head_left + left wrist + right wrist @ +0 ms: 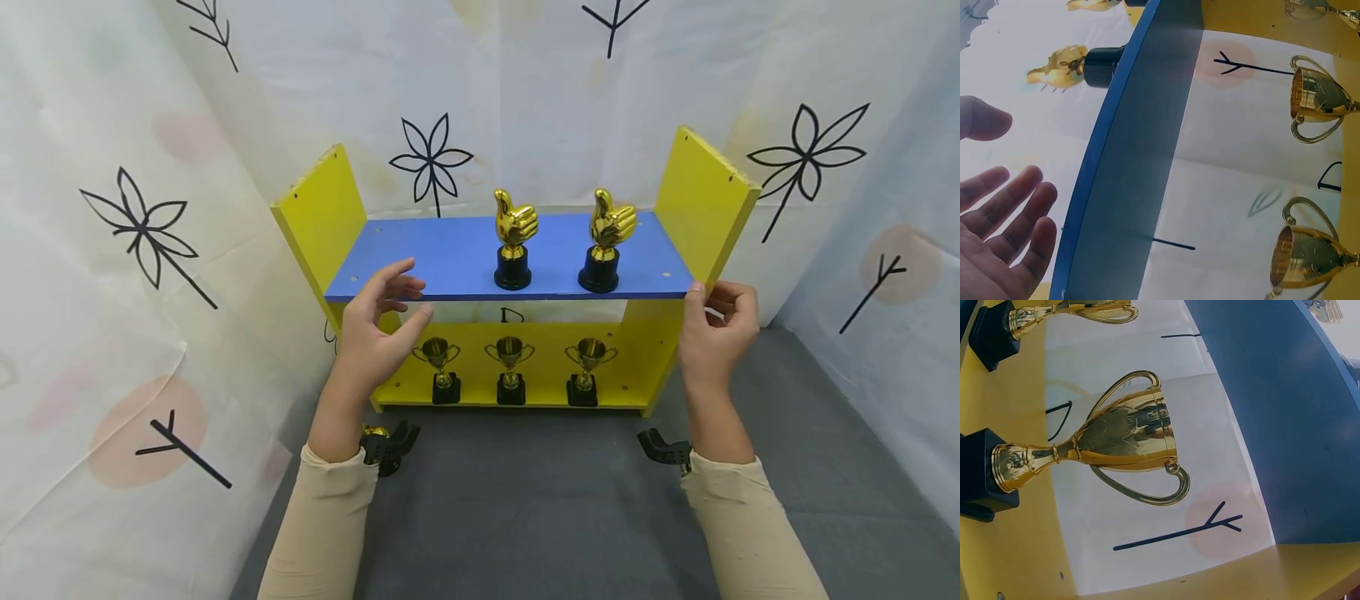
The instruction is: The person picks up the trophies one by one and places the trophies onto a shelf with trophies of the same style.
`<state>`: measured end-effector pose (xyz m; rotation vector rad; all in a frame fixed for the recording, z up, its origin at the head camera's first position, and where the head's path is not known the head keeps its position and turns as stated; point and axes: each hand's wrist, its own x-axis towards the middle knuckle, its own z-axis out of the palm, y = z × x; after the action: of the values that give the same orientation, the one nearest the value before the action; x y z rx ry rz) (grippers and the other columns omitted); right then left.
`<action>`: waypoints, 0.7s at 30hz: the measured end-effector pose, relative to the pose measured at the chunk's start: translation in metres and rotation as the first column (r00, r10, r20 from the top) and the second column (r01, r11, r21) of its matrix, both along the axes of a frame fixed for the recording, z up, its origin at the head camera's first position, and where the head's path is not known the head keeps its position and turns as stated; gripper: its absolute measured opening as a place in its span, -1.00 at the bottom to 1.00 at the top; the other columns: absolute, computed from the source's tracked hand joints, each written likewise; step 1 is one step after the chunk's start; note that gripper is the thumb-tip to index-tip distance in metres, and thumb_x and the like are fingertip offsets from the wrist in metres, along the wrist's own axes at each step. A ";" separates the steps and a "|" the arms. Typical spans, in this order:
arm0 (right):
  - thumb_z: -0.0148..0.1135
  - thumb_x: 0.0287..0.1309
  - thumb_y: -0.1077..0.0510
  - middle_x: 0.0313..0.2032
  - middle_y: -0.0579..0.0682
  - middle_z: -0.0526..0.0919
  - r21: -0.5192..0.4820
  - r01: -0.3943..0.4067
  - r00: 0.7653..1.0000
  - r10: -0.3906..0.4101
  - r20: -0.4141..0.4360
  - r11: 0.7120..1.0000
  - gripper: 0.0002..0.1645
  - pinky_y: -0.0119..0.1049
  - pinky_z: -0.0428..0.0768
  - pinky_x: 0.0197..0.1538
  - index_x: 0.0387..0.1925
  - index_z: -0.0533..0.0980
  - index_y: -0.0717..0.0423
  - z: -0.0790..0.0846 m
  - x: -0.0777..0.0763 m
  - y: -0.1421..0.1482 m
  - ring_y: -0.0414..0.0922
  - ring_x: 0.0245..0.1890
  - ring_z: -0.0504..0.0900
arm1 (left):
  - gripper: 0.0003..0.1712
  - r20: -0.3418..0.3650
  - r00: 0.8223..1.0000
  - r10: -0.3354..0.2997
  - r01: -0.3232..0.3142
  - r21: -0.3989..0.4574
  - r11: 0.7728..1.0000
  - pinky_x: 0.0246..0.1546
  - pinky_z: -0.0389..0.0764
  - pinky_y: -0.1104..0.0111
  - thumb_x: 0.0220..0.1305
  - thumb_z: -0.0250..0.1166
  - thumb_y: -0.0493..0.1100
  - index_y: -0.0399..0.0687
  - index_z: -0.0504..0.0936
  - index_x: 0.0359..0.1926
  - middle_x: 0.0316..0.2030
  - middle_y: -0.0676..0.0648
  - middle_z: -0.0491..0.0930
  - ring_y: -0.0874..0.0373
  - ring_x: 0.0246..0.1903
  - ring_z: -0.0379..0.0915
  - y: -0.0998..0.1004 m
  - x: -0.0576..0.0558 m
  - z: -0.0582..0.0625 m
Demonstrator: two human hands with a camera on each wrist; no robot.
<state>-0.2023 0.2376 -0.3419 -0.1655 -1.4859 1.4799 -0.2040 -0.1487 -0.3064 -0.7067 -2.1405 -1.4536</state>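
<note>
A yellow shelf unit (705,196) with a blue board (442,250) stands in front of me. Two gold thumbs-up trophies (513,233) on black bases stand upright on the blue board, at its middle and right. Below, three gold cup trophies (510,367) stand in a row on the yellow bottom board. My left hand (375,337) hovers empty by the blue board's left front edge, fingers loosely bent and thumb apart. At the right end, my right hand (716,333) grips the side panel's front edge between thumb and curled fingers; the right wrist view leaves it out.
A gold object (377,431), mostly hidden, lies behind my left wrist on the dark grey table (525,500). Black wrist mounts (663,448) stick out inward from both forearms. White patterned cloth (315,100) hangs behind the shelf and along both sides.
</note>
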 end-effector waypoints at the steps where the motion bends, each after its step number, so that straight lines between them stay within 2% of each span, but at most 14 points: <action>1: 0.30 0.38 0.16 -0.25 -0.37 0.54 0.003 0.001 1.000 -0.001 0.003 1.000 -0.77 -0.43 0.58 -0.11 -0.11 0.57 0.28 0.000 0.000 0.000 -0.31 -0.25 0.55 | -0.31 0.000 1.000 0.004 -0.004 0.001 1.000 0.17 0.57 0.14 0.38 0.42 -0.30 0.04 0.50 0.48 0.15 -0.15 0.66 0.03 0.16 0.60 -0.001 0.001 -0.001; 8: 0.30 0.38 0.16 -0.25 -0.37 0.54 0.002 -0.002 1.000 0.002 -0.002 1.000 -0.80 -0.44 0.58 -0.11 -0.14 0.58 0.25 0.000 0.000 0.001 -0.31 -0.25 0.56 | -0.34 0.008 0.999 0.051 -0.051 0.004 0.999 0.15 0.58 0.33 0.37 0.41 -0.33 -0.16 0.49 0.46 0.13 -0.18 0.68 -0.05 0.14 0.61 -0.013 0.009 -0.010; 10: 0.30 0.37 0.16 -0.26 -0.36 0.54 0.001 -0.004 1.000 0.004 -0.006 1.000 -0.86 -0.44 0.58 -0.11 -0.16 0.58 0.18 0.000 0.000 0.001 -0.31 -0.26 0.56 | -0.34 0.009 0.998 0.063 -0.063 0.017 0.998 0.14 0.57 0.37 0.37 0.41 -0.34 -0.18 0.49 0.46 0.12 -0.18 0.68 -0.01 0.12 0.62 -0.016 0.010 -0.012; 17: 0.31 0.37 0.15 -0.26 -0.36 0.54 -0.001 0.000 1.000 0.000 -0.002 1.000 -0.83 -0.44 0.58 -0.12 -0.16 0.58 0.21 -0.001 -0.001 0.002 -0.30 -0.26 0.56 | -0.37 0.021 0.995 0.102 -0.103 0.032 0.994 0.12 0.58 0.37 0.36 0.39 -0.36 -0.17 0.52 0.44 0.10 -0.23 0.69 0.11 0.08 0.63 -0.030 0.018 -0.024; 20: 0.31 0.36 0.16 -0.27 -0.34 0.54 -0.007 -0.003 1.000 0.003 -0.009 1.000 -0.96 -0.45 0.58 -0.13 -0.22 0.58 0.01 -0.001 -0.001 0.002 -0.30 -0.27 0.56 | -0.40 0.037 0.992 0.125 -0.126 0.048 0.991 0.10 0.58 0.39 0.36 0.40 -0.36 -0.13 0.57 0.40 0.07 -0.10 0.70 0.13 0.07 0.64 -0.036 0.020 -0.030; 21: 0.31 0.36 0.16 -0.27 -0.33 0.55 -0.009 -0.003 1.000 0.003 -0.011 1.000 -0.94 -0.46 0.58 -0.14 -0.24 0.57 -0.07 -0.001 -0.002 0.002 -0.30 -0.27 0.56 | -0.40 0.042 0.990 0.131 -0.133 0.052 0.990 0.09 0.58 0.41 0.35 0.41 -0.36 -0.12 0.58 0.39 0.06 -0.05 0.70 0.14 0.07 0.64 -0.038 0.020 -0.032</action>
<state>-0.2039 0.2399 -0.3433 -0.1607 -1.4716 1.4876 -0.1837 -0.1867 -0.3388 -0.5106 -2.1241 -1.4597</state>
